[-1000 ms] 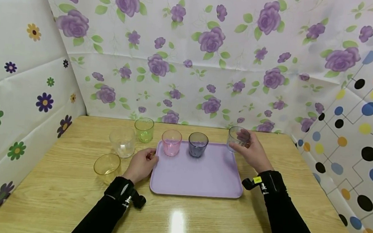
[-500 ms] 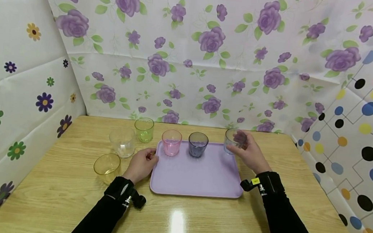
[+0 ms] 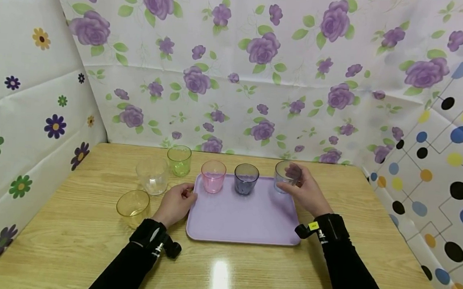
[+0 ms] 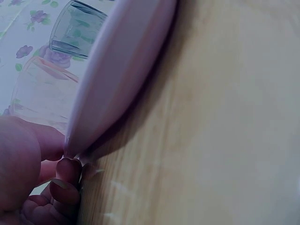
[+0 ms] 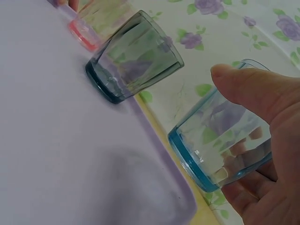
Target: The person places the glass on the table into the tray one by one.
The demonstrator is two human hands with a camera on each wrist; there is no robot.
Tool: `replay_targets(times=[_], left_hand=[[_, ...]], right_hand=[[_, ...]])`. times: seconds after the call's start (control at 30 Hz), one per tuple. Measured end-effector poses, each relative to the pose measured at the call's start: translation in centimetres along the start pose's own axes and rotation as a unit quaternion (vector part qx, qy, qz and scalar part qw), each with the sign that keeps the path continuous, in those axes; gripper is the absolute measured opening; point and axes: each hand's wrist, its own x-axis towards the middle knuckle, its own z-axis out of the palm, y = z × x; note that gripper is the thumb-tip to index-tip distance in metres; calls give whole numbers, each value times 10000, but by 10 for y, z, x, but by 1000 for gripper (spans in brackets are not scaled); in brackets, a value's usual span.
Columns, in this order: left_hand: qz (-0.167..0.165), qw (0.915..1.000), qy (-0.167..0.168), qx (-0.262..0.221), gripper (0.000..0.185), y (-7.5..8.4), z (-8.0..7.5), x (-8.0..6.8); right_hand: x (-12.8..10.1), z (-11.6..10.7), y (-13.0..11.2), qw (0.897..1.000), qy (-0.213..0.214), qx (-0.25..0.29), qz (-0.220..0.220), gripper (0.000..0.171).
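Note:
A lilac tray (image 3: 246,217) lies in the middle of the wooden table. On its far edge stand a pink cup (image 3: 213,176) and a dark blue cup (image 3: 246,179) side by side. My right hand (image 3: 302,190) grips a clear light-blue cup (image 3: 285,175) and holds it just above the tray's far right corner; in the right wrist view the light-blue cup (image 5: 225,140) hangs clear of the tray (image 5: 70,154). My left hand (image 3: 176,202) pinches the tray's left rim (image 4: 112,79) between thumb and fingers.
Left of the tray stand a green cup (image 3: 179,160), a clear cup (image 3: 152,176) and a yellow cup (image 3: 132,206). Flowered sheets wall the table at the back and left, a dotted sheet at the right. Bare wood lies in front of the tray.
My right hand has carried the light-blue cup leftwards, from beside the tray's right edge to over its far right corner. The left hand and the other cups have not moved.

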Motion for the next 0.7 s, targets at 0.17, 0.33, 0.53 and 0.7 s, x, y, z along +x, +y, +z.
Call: replay_targets(times=[0.17, 0.33, 0.53, 0.7], left_hand=[[-55, 10000, -19, 0, 42, -1, 0, 0], [-61, 10000, -6, 1, 41, -1, -1, -1], [-74, 10000, 8, 8, 42, 1, -1, -1], [-86, 10000, 7, -1, 42, 0, -1, 0]], right_hand=[[1, 5, 3, 9998, -58, 164, 3, 91], [4, 11, 7, 9997, -72, 214, 2, 92], [6, 17, 7, 9997, -60, 224, -11, 90], [7, 20, 5, 9998, -53, 190, -13, 87]])
